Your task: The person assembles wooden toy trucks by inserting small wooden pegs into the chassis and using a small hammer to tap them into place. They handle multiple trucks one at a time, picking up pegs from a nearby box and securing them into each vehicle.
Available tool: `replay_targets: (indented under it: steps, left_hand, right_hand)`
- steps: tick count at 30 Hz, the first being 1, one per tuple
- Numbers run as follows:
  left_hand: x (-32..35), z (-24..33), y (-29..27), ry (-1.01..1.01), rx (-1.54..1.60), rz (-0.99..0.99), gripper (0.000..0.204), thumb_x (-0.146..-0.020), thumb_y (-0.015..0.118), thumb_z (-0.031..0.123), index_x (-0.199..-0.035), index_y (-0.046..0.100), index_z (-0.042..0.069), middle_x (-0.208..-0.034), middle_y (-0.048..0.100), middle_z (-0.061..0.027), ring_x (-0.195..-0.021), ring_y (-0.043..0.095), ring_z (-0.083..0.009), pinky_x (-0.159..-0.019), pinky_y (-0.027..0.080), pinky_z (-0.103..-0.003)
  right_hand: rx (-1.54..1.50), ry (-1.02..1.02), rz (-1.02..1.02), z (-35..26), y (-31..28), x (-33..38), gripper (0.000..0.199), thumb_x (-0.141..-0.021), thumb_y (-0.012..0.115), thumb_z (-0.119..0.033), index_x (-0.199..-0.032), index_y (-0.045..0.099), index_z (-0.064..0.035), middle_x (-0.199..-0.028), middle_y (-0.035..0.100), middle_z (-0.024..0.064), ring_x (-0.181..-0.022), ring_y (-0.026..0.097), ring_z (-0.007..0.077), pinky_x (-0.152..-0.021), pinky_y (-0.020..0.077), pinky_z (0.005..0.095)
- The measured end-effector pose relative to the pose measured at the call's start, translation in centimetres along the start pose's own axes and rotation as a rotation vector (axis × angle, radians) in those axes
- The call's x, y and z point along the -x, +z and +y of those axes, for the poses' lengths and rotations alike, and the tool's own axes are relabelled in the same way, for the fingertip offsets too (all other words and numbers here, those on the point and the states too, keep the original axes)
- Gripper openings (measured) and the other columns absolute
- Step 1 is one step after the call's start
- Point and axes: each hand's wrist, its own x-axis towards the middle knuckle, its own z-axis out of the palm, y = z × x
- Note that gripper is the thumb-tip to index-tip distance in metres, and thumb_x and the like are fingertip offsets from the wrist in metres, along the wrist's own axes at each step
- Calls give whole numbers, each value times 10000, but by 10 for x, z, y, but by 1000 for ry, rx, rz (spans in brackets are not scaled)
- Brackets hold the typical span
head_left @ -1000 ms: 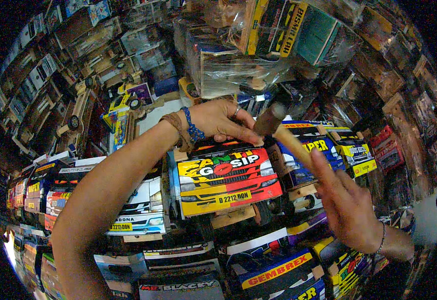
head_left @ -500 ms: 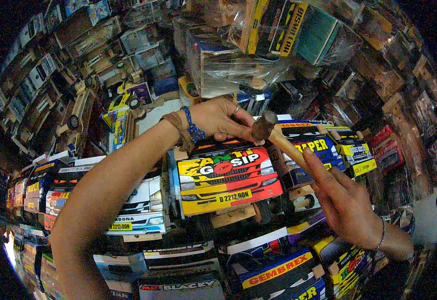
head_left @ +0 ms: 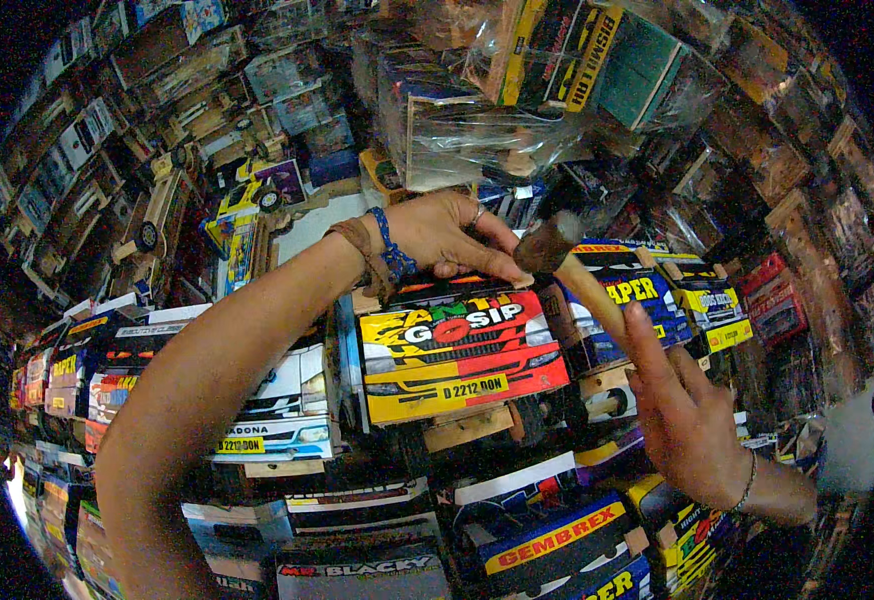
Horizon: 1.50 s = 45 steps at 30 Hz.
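Head view, toy truck: the yellow-and-red toy truck stood in the middle, its front toward the wearer, nearly where it was half a second earlier.
Left hand: the left hand reached over the truck's top front edge, its fingers bent and the thumb stretched along that edge; whether they pinched anything could not be told.
Right hand: the right hand was closed on the handle of a hammer, the index finger laid along the wood.
Hammer head: slightly blurred, it hung just beside the left fingertips, farther right and higher than half a second before.
Neighbours: a blue toy truck stood to the right, a white toy truck to the left.
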Motion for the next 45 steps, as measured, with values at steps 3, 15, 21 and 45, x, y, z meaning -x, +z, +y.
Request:
replay_targets:
  steps: [3, 15, 21, 45]
  left_hand:
    - [-2, -2, -2, 28, 92, -58, 255, -870, 753, 218, -1070, 703, 69, -627, 544, 78, -480, 398, 2, -422, 277, -184]
    - [-7, -10, -6, 59, 65, -13, 233, -884, 737, 239, -1065, 680, 103, -741, 596, 76, -539, 419, 6, -455, 288, -167]
    - [-4, -6, -9, 51, 211, -79, 230, -874, 743, 198, -1046, 603, 136, -910, 643, 57, -697, 516, 0, -503, 364, -155]
    - [134, 200, 154, 688, -93, 5, 147, -821, 727, -22, -957, 714, 33, -1093, 682, -134, -1049, 638, -199, -933, 516, -329]
  right_hand:
    - [-70, 16, -60, -1, 1, 0, 674, -877, 574, 57, -1496, 331, -54, -894, 615, 186, -712, 631, 323, -600, 523, 385]
    - [-392, 219, -83, -3, -9, -1, 545, -954, 544, -53, -1464, 356, -16, -966, 642, 180, -787, 630, 246, -698, 500, 359]
    - [-771, 302, 247, 0, -22, -4, 331, -935, 663, -338, -997, 569, -27, -722, 551, 48, -596, 530, 148, -538, 462, 326]
    - [-1660, 357, 355, -87, -101, 95, 288, -934, 664, -346, -1079, 618, -101, -722, 573, -45, -441, 408, 24, -387, 330, 199]
